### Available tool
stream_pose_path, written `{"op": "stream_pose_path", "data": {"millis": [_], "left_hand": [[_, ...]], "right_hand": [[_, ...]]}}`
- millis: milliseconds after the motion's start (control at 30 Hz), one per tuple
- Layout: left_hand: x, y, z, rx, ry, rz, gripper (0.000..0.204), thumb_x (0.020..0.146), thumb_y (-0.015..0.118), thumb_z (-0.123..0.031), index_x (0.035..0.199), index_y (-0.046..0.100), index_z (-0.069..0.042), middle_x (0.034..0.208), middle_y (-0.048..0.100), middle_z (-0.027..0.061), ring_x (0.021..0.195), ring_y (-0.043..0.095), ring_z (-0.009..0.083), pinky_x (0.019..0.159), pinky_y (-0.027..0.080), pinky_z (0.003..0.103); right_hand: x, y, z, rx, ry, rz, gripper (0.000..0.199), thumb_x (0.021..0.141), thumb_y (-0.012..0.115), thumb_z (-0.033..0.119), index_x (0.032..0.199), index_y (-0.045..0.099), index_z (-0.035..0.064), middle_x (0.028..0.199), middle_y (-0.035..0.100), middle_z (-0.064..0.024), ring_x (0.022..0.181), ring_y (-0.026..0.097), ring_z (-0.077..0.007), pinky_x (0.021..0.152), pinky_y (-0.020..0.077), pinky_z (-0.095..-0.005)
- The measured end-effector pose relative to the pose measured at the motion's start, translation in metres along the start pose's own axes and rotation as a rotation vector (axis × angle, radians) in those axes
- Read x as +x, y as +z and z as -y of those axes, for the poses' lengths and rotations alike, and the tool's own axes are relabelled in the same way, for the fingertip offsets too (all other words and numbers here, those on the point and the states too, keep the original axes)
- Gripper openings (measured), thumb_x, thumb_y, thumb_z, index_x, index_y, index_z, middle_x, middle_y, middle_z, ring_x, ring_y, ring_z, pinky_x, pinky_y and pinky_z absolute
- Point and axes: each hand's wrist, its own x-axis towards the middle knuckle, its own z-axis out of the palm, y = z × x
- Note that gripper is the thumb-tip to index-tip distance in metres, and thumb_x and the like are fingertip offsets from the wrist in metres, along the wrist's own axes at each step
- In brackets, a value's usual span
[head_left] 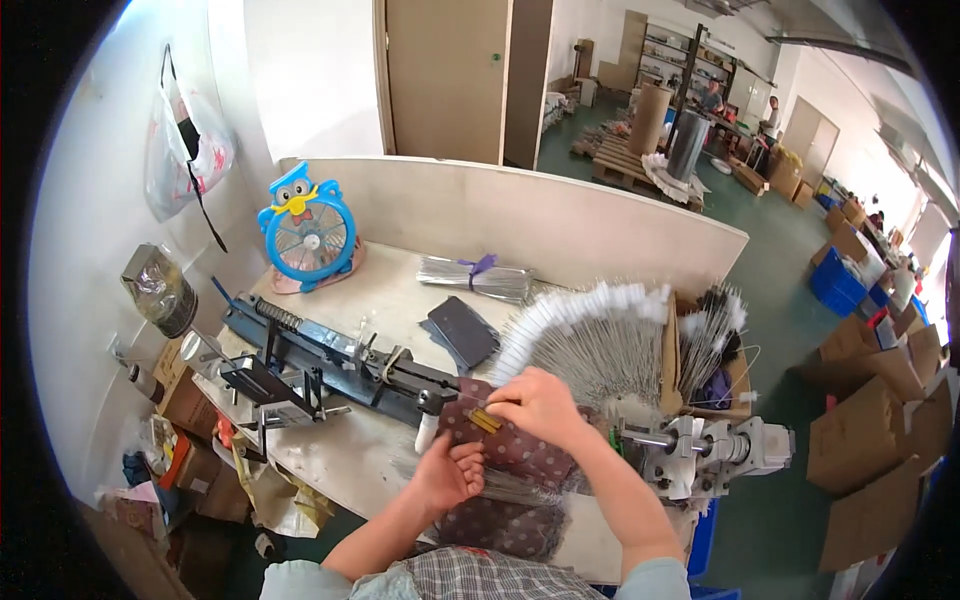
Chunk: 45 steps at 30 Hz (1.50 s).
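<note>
My right hand (pixel 540 408) is closed in a pinch above a dark cloth with pale dots (pixel 530 452). Whatever its fingertips hold is too small to make out. Just left of those fingertips, a brass-coloured strip (pixel 484 420) lies over the cloth. My left hand (pixel 452 474) has its fingers curled in, near the white handle (pixel 427 432) at the end of a long dark metal bench fixture (pixel 340 350). Anything inside those fingers is hidden. A big fanned heap of thin wire-stemmed brushes with white tips (pixel 600 335) spreads beyond my right hand.
A metal machine with a shaft (pixel 715 445) stands at the right table edge, near an open carton of wire brushes (pixel 712 350). Farther back are a dark flat case (pixel 462 332), a tied wire bundle (pixel 475 278) and a blue fan (pixel 309 235). A low partition (pixel 560 205) edges the table.
</note>
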Motion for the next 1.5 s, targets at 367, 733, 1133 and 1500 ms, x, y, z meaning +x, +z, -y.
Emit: {"op": "stream_pose_path", "data": {"millis": [367, 733, 1133, 1500], "left_hand": [[-0.046, 0.054, -0.043, 0.449, 0.573, -0.133, 0.054, 0.093, 0.038, -0.047, 0.067, 0.062, -0.007, 0.063, 0.062, 0.0091, 0.054, 0.058, 0.0238, 0.052, 0.044, 0.035], [0.005, 0.016, -0.03, 0.96, 0.742, -0.208, 0.023, 0.079, 0.064, -0.022, 0.085, 0.059, -0.001, 0.072, 0.059, 0.003, 0.064, 0.054, 0.0108, 0.059, 0.043, 0.026], [0.052, -0.048, -0.072, 1.576, 0.947, -0.215, 0.026, 0.072, 0.073, -0.021, 0.065, 0.065, 0.003, 0.064, 0.064, 0.0113, 0.054, 0.058, 0.0179, 0.055, 0.047, 0.031], [-0.046, -0.123, -0.147, 0.551, 0.745, -0.383, 0.048, 0.093, 0.045, -0.039, 0.126, 0.042, -0.004, 0.105, 0.049, 0.0137, 0.085, 0.053, 0.0271, 0.076, 0.046, 0.037]], "right_hand": [[0.029, 0.037, 0.023, -0.189, 0.067, -0.029, 0.011, 0.071, 0.063, 0.021, 0.074, 0.07, 0.0127, 0.076, 0.065, 0.001, 0.077, 0.055, -0.0223, 0.068, 0.0473, -0.0338], [0.04, 0.067, 0.003, -0.334, 0.049, -0.076, 0.01, 0.064, 0.058, 0.018, 0.061, 0.062, 0.0095, 0.067, 0.06, -0.0092, 0.074, 0.057, -0.0298, 0.061, 0.0494, -0.04], [0.054, 0.113, -0.019, -0.321, -0.043, -0.331, 0.012, 0.053, 0.06, 0.012, 0.058, 0.061, 0.0005, 0.062, 0.058, -0.0138, 0.073, 0.054, -0.0287, 0.06, 0.0454, -0.034], [0.041, 0.093, -0.006, -0.349, -0.063, -0.364, 0.017, 0.067, 0.054, 0.012, 0.053, 0.056, 0.001, 0.057, 0.053, -0.0127, 0.077, 0.049, -0.0283, 0.058, 0.0439, -0.0377]]}}
